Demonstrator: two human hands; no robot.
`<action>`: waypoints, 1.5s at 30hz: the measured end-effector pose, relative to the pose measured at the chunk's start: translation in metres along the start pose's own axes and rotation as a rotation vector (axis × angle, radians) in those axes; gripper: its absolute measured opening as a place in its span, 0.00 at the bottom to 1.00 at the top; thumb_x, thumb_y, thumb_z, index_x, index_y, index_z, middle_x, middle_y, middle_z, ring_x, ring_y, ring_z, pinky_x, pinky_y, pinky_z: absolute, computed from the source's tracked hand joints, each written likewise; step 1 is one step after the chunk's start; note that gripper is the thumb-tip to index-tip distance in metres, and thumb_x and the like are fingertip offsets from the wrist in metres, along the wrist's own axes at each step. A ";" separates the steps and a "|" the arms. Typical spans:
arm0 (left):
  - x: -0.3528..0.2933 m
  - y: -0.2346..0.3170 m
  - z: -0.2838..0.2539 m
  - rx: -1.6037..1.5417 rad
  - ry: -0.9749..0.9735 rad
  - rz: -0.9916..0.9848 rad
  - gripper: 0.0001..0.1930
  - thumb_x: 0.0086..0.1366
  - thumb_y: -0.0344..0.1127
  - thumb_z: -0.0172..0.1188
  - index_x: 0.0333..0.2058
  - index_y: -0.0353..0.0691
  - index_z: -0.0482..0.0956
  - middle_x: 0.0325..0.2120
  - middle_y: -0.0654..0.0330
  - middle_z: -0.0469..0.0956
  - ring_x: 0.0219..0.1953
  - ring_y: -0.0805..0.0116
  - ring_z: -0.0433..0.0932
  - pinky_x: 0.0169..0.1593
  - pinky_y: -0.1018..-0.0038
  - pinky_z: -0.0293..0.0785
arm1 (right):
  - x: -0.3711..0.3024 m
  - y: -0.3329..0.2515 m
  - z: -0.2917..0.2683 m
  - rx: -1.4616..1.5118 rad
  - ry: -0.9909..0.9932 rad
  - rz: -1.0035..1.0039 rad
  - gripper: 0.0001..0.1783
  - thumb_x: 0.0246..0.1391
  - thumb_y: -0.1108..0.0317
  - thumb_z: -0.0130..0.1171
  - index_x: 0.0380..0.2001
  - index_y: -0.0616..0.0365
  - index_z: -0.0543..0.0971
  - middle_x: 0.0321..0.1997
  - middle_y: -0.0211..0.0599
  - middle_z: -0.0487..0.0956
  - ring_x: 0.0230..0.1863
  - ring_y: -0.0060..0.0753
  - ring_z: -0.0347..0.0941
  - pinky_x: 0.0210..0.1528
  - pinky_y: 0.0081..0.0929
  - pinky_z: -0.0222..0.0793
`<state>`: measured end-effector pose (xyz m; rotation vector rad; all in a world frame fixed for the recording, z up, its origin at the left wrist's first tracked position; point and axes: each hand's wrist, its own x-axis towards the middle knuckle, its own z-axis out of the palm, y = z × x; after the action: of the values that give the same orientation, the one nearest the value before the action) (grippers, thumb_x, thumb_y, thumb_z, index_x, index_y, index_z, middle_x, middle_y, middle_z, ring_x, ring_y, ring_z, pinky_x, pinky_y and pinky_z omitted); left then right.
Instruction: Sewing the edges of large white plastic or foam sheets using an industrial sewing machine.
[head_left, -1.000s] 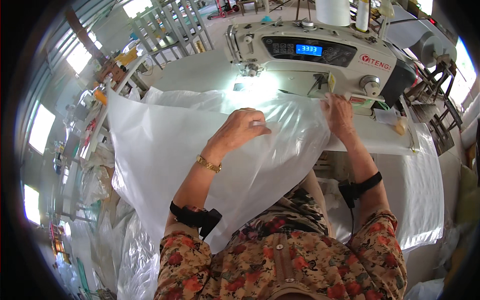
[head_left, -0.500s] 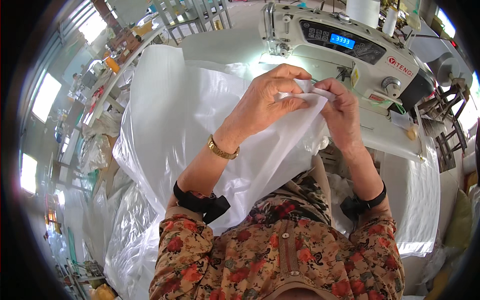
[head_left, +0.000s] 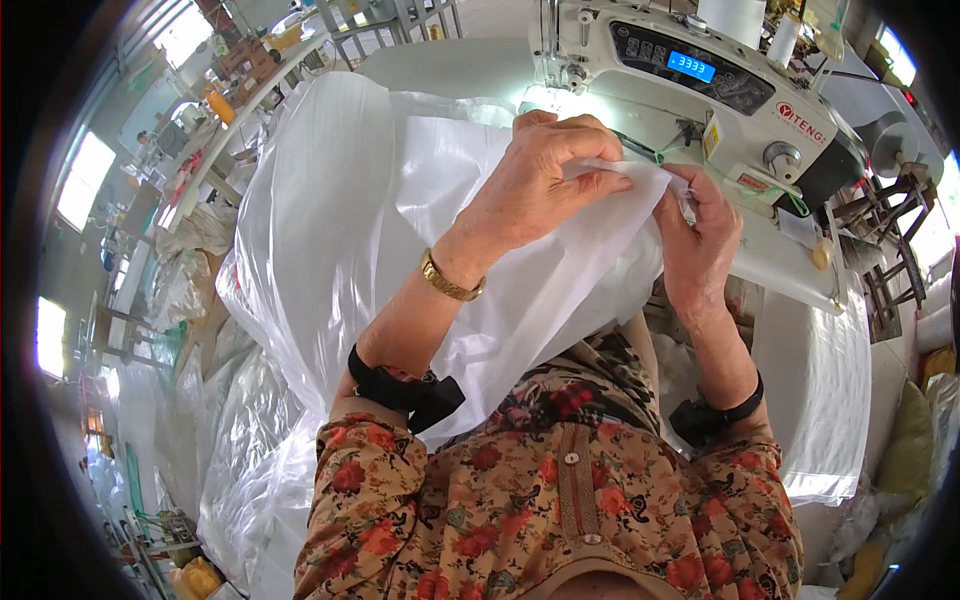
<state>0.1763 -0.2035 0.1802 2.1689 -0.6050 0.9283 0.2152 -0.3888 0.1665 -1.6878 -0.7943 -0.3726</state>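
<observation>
A large sheet of white, shiny plastic-like fabric (head_left: 330, 200) spreads across the machine table and hangs down over my lap. My left hand (head_left: 545, 180), with a gold watch on the wrist, pinches the sheet's upper edge between thumb and fingers. Close beside it, my right hand (head_left: 700, 235) is closed on the corner of the same edge, with a small crumpled bit showing at the fingers. Both hands are raised just in front of the sewing machine (head_left: 700, 90), whose lamp shines behind my left hand. The needle area is partly hidden by that hand.
Thread cones (head_left: 783, 42) stand behind the machine. Another white sheet (head_left: 815, 390) hangs at the right. Clear plastic heaps (head_left: 250, 470) lie at the lower left, below a long cluttered table (head_left: 245, 125). A metal chair (head_left: 390, 22) stands beyond the table.
My hands have moved slightly apart, my right hand going right and a little down. The sheet's edge is drawn flatter between them, and the view has shifted slightly.
</observation>
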 end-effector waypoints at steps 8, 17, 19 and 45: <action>-0.002 0.008 0.008 0.083 0.013 -0.050 0.10 0.53 0.33 0.71 0.27 0.39 0.77 0.25 0.63 0.79 0.28 0.67 0.73 0.49 0.70 0.63 | -0.007 0.009 -0.002 0.146 -0.028 0.041 0.12 0.63 0.68 0.55 0.40 0.68 0.78 0.29 0.39 0.79 0.31 0.21 0.70 0.33 0.22 0.69; -0.005 0.010 0.015 0.145 0.048 -0.090 0.08 0.55 0.33 0.70 0.29 0.41 0.78 0.26 0.66 0.79 0.32 0.69 0.74 0.57 0.66 0.56 | -0.006 -0.010 0.000 -0.240 -0.087 -0.039 0.14 0.63 0.64 0.56 0.34 0.68 0.75 0.20 0.47 0.71 0.19 0.37 0.63 0.25 0.32 0.62; -0.004 0.011 0.013 0.146 0.041 -0.079 0.07 0.56 0.32 0.69 0.29 0.41 0.78 0.27 0.65 0.79 0.31 0.69 0.74 0.56 0.65 0.56 | -0.007 -0.001 0.004 -0.278 -0.022 -0.057 0.13 0.63 0.68 0.54 0.28 0.67 0.71 0.18 0.48 0.67 0.18 0.41 0.58 0.24 0.35 0.58; 0.122 0.011 -0.047 0.086 -0.235 -0.037 0.10 0.61 0.34 0.66 0.29 0.32 0.80 0.20 0.66 0.76 0.27 0.82 0.69 0.32 0.78 0.68 | -0.013 0.007 0.034 0.689 -0.024 0.076 0.27 0.61 0.73 0.53 0.60 0.72 0.62 0.48 0.48 0.78 0.47 0.30 0.74 0.48 0.27 0.70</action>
<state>0.2265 -0.1931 0.3013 2.3788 -0.6446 0.6959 0.2050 -0.3617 0.1437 -1.0708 -0.7603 -0.0103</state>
